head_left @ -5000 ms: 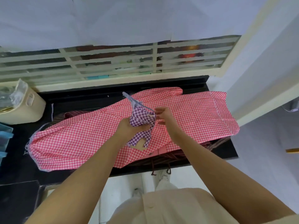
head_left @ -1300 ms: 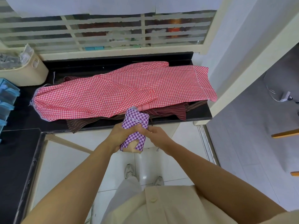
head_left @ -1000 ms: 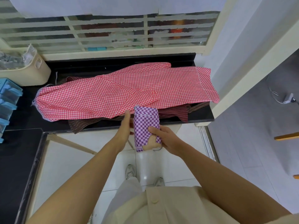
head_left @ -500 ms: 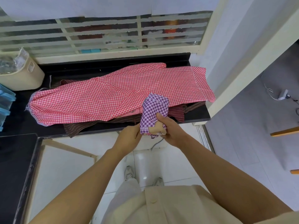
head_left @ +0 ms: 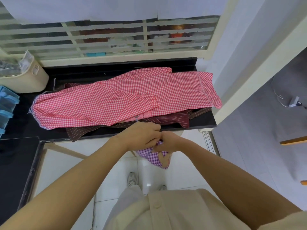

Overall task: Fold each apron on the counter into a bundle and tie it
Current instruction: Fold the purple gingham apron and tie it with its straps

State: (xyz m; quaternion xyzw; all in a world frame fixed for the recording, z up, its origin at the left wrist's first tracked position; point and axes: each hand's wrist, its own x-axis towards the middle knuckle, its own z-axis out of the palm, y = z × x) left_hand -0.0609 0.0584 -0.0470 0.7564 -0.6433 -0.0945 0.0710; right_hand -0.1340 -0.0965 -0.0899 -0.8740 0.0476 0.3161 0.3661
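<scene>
A small purple checked apron bundle (head_left: pixel 155 157) hangs in front of the counter edge, mostly under my hands. My left hand (head_left: pixel 142 134) and my right hand (head_left: pixel 167 141) meet over its top, fingers curled and pinching the cloth there. A red checked apron (head_left: pixel 123 98) lies spread across the black counter (head_left: pixel 20 128). Under it, a brown striped apron (head_left: pixel 167 121) sticks out along the front edge.
A cream bin (head_left: pixel 25 75) stands at the counter's back left, with blue trays (head_left: pixel 6 107) at the left edge. A louvred window runs behind the counter. White floor tiles and my shoes lie below; a wall corner rises on the right.
The purple bundle dropped from counter height to below the counter edge. My left hand came back onto it, and both hands now pinch its top together.
</scene>
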